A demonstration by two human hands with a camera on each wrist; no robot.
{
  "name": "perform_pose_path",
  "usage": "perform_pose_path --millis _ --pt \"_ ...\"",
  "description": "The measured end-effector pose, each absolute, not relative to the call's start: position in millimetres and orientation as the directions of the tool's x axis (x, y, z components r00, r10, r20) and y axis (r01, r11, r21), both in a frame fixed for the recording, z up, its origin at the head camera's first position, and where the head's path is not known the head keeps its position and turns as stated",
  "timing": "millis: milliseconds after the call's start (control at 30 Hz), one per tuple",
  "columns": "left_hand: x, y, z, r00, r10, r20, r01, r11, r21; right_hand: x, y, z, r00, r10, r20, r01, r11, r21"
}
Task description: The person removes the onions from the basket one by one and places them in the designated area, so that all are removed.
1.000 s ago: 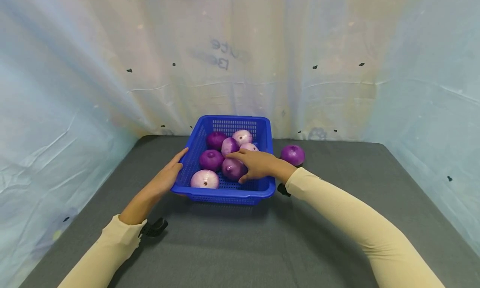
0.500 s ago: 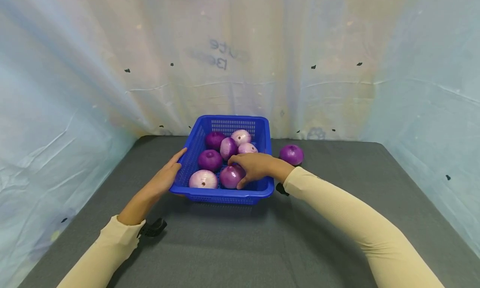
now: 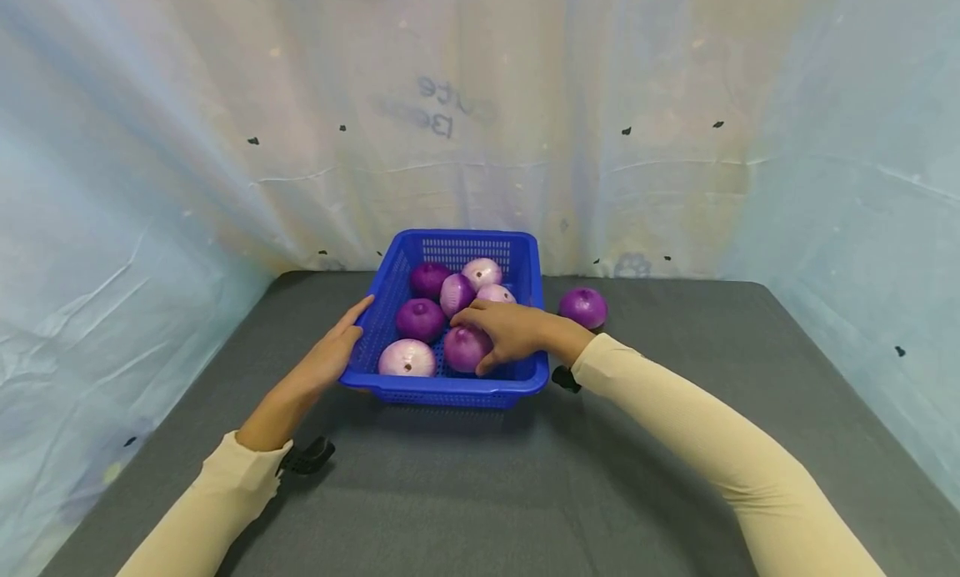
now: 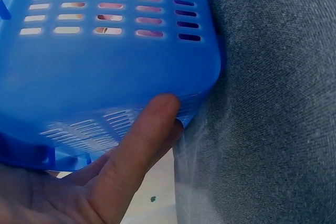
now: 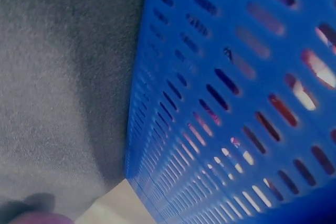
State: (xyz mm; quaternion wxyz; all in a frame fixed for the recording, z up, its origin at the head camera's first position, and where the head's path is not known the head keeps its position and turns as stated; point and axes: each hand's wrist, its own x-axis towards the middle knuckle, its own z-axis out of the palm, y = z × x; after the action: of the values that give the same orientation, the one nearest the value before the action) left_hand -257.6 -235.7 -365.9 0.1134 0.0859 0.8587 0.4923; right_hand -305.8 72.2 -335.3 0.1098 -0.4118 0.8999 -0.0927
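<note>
Curling over a purple onion (image 3: 465,348) near the front right of the blue basket (image 3: 450,387), the right hand (image 3: 513,331) has its fingers wrapped round it. The left hand (image 3: 330,356) lies flat with straight fingers against the basket's left wall, steadying it on the grey table (image 3: 480,477). A firm, even grip would probably lift the onion cleanly past its neighbours. Faint reversed lettering shows on the backdrop at upper centre; it cannot be read.

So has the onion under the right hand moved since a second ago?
Yes, slightly. The dark purple onion under the right hand now sits a little nearer the blue basket's front rim, beside the pale onion.
</note>
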Motion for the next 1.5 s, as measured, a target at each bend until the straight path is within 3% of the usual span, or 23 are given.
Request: perform_pose_path --millis 400,700,1000,1500 --pt "-255.9 -238.1 -367.2 -0.961 0.250 -0.118 0.021 0.490 0.872 -293.4 85.5 -326.8 -0.688 -0.721 0.085 -0.681 0.599 -0.421" --pt "-255.8 -238.4 -367.3 -0.964 0.242 -0.115 0.018 0.488 0.873 -279.2 100.2 -318.4 -0.748 -0.648 0.146 -0.598 0.560 -0.574" --pt "-257.2 -238.8 -367.3 -0.967 0.233 -0.104 0.025 0.491 0.871 -271.8 120.1 -301.6 -0.776 -0.608 0.166 -0.573 0.571 -0.588" --pt "-258.4 -235.0 -366.9 -0.966 0.235 -0.106 0.022 0.484 0.875 -267.6 155.8 -304.7 -0.831 -0.516 0.210 -0.521 0.587 -0.619"
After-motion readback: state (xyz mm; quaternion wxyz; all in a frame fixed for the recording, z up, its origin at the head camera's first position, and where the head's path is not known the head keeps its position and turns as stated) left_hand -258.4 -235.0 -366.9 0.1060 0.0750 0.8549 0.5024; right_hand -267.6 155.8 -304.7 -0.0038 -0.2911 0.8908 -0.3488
